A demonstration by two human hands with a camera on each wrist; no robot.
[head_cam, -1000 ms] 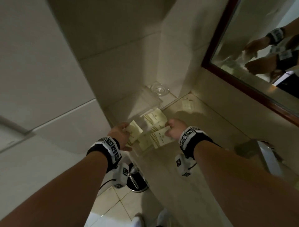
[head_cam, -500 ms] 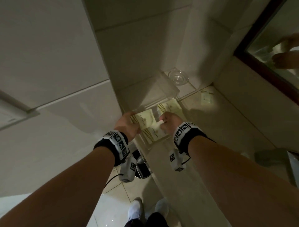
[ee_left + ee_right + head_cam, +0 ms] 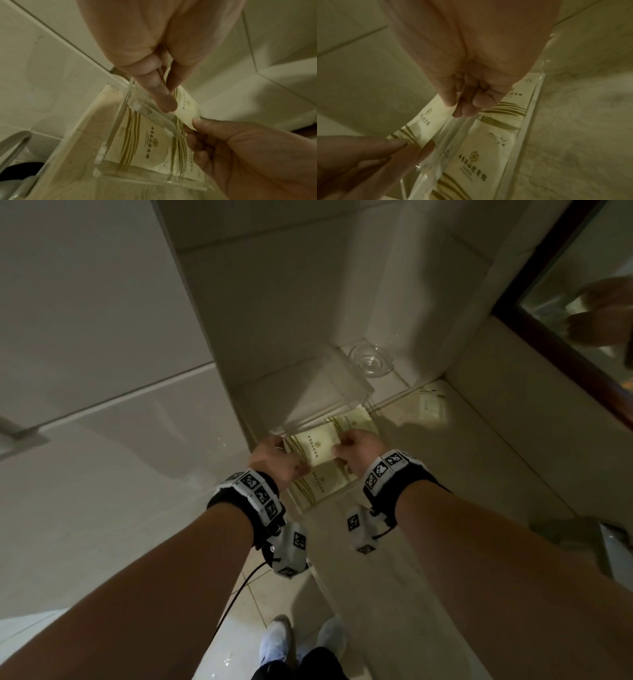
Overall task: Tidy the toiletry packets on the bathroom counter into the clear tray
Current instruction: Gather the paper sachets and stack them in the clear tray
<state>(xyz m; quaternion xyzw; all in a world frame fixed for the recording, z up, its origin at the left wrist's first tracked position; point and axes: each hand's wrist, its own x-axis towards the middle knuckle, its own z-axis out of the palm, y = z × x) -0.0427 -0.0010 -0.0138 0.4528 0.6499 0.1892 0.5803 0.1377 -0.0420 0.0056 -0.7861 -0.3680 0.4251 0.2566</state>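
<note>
A cream packet with gold stripes (image 3: 317,447) hangs just above the clear tray (image 3: 349,489) at the counter's left end. My left hand (image 3: 278,457) pinches its left end and my right hand (image 3: 356,449) pinches its right end. In the left wrist view, my left hand (image 3: 171,94) has thumb and finger closed on the packet (image 3: 187,108). Seen from the right wrist, my right hand (image 3: 458,108) has curled fingers nipping the packet's edge (image 3: 431,119). More packets (image 3: 320,486) lie flat in the tray's compartments (image 3: 479,155). One small packet (image 3: 432,405) lies on the counter beyond the tray.
A small glass dish (image 3: 371,360) sits in the back corner by the wall. A dark-framed mirror (image 3: 548,313) runs along the right. The sink's edge (image 3: 613,542) shows far right. The counter's front edge drops to the tiled floor, where a bin (image 3: 18,170) stands.
My left hand carried its packet right, over the tray, and my right hand took its other end. My head has tilted down and left, so the mirror slid toward the frame's edge.
</note>
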